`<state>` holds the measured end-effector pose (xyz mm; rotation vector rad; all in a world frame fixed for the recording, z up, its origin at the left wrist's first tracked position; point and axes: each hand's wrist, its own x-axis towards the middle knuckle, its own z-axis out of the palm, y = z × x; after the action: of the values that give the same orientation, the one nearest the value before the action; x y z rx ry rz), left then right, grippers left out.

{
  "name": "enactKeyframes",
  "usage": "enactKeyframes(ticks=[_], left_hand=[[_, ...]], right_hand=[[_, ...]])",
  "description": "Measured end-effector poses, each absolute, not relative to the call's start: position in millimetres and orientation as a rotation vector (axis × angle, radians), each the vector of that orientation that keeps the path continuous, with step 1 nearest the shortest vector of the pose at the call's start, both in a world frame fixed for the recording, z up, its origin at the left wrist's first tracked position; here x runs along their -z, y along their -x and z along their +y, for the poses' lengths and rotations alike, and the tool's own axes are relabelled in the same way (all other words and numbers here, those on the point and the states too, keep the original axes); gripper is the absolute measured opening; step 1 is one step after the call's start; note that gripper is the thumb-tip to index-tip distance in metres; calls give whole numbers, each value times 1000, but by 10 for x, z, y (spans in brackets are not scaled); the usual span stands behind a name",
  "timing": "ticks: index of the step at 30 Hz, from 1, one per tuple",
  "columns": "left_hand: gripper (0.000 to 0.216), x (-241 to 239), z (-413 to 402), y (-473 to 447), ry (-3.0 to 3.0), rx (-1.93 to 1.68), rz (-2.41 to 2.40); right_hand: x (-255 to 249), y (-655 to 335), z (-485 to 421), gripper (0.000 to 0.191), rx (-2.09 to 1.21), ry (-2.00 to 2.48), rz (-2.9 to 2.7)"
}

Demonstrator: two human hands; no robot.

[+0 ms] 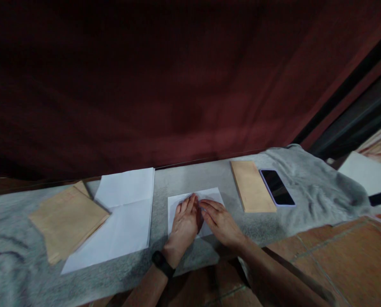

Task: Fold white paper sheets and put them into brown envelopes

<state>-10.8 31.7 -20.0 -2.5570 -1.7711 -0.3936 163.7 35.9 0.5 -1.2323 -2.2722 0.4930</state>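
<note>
A white sheet of paper (215, 194) lies on the grey cloth in front of me, beneath both hands. My left hand (184, 219), with a black band on its wrist, rests flat on the paper with its fingers stretched forward. Close beside it, my right hand (220, 219) has bent fingers and its thumb drawn together at the middle of the sheet, apparently pinching the paper. The fingers partly hide the spot where the hands meet.
Larger creased white sheets (123, 226) lie to the left, partly under a fanned pile of brown envelopes (72, 217). On the right are a neat stack of brown envelopes (252, 187) and a phone (277, 187). A grey cloth (165, 181) covers the surface; a dark red curtain (177, 85) hangs behind.
</note>
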Motion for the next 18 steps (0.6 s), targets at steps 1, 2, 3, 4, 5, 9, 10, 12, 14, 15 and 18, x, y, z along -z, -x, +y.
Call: enactKeyframes(ticks=[1, 2, 3, 4, 5, 9, 10, 12, 14, 15, 18], left_hand=[[52, 207, 316, 106, 2553, 396, -1774], [53, 217, 314, 104, 2541, 395, -1780], [55, 230, 312, 102, 2524, 390, -1791], [56, 244, 309, 101, 2505, 383, -1798], [57, 259, 306, 102, 2485, 376, -1802], [56, 317, 296, 116, 2435, 368, -1764], [56, 330, 294, 122, 2420, 372, -1761], [55, 352, 290, 134, 2385, 382, -1771], [55, 368, 287, 147, 2342, 396, -1801], [55, 373, 287, 153, 2319, 405, -1823], [55, 380, 289, 172, 2267, 419, -1896]], right_hand=[[36, -1606, 377, 45, -421, 1267, -2291], [81, -1578, 392, 48, -349, 1296, -2318], [129, -1553, 403, 50, -281, 1320, -2343], [178, -1533, 410, 52, -221, 1341, -2364], [225, -1517, 415, 52, -167, 1359, -2376], [362, -1493, 417, 50, -6, 1405, -2377], [380, -1492, 416, 50, 24, 1417, -2368], [402, -1492, 415, 50, 70, 1439, -2353], [417, -1493, 416, 50, 98, 1456, -2349], [425, -1494, 416, 49, 110, 1464, -2345], [453, -1498, 417, 50, 143, 1496, -2308]])
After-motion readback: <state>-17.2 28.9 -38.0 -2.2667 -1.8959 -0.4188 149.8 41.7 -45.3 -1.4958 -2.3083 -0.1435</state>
